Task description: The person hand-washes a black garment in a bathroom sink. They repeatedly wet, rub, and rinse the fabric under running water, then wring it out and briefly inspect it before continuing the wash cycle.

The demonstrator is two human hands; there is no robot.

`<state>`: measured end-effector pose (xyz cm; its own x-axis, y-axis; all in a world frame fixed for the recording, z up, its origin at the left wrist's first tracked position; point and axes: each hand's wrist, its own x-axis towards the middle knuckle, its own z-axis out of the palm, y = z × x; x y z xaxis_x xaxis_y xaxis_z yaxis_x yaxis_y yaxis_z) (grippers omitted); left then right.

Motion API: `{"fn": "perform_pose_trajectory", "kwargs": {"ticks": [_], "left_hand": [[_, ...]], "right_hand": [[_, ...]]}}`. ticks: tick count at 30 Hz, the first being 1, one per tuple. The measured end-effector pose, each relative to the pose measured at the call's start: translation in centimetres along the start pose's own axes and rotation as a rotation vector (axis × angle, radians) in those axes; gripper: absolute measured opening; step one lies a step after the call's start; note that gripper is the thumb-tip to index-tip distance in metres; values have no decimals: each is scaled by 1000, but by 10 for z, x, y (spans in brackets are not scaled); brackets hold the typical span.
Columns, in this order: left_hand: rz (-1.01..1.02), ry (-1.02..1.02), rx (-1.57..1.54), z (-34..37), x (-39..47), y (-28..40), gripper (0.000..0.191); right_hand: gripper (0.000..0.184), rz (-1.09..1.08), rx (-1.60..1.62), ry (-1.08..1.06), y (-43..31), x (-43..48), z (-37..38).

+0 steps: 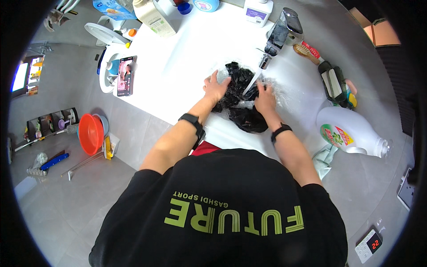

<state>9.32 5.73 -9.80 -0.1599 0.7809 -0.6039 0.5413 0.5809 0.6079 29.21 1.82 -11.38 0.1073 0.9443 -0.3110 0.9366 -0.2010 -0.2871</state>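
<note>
Dark wet cloth [240, 80] lies bunched in a white sink [290, 113], with water splashing about it. A stream runs onto it from the small spout fitted to the chrome faucet [283, 28]. My left hand [216, 87] rests at the cloth's left edge, fingers spread. At its right side, my right hand [266, 99] touches the dark cloth with bent fingers; whether it grips any is hidden by splashing water and the hand itself. Another dark, wet part [248, 120] of the cloth bulges between my wrists near the sink's front edge.
A phone [125, 76] stands at the counter's left end, near a toilet [108, 66]. Several bottles line the back, including a beige one [155, 18]. To the right are a wooden brush [305, 53], a scrub brush [332, 81] and a large white jug [350, 130]. A red basin [91, 134] is lower left.
</note>
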Motion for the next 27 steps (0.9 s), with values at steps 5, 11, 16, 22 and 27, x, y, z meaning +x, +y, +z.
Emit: {"fn": "perform_pose_trajectory", "kwargs": {"ticks": [5, 11, 16, 22, 27], "left_hand": [[-335, -624, -970, 16, 9, 16, 92], [-226, -1009, -1483, -11, -10, 16, 64], [-88, -869, -1354, -3, -19, 17, 37], [-126, -351, -1119, -9, -41, 40, 22], [-46, -324, -655, -44, -52, 31, 34]], "right_hand": [[49, -352, 709, 56, -60, -6, 2], [43, -681, 617, 82, -89, -97, -62], [54, -527, 473, 270, -117, -81, -81], [40, -36, 851, 83, -83, 1, -68], [64, 104, 713, -102, -32, 36, -38]]}}
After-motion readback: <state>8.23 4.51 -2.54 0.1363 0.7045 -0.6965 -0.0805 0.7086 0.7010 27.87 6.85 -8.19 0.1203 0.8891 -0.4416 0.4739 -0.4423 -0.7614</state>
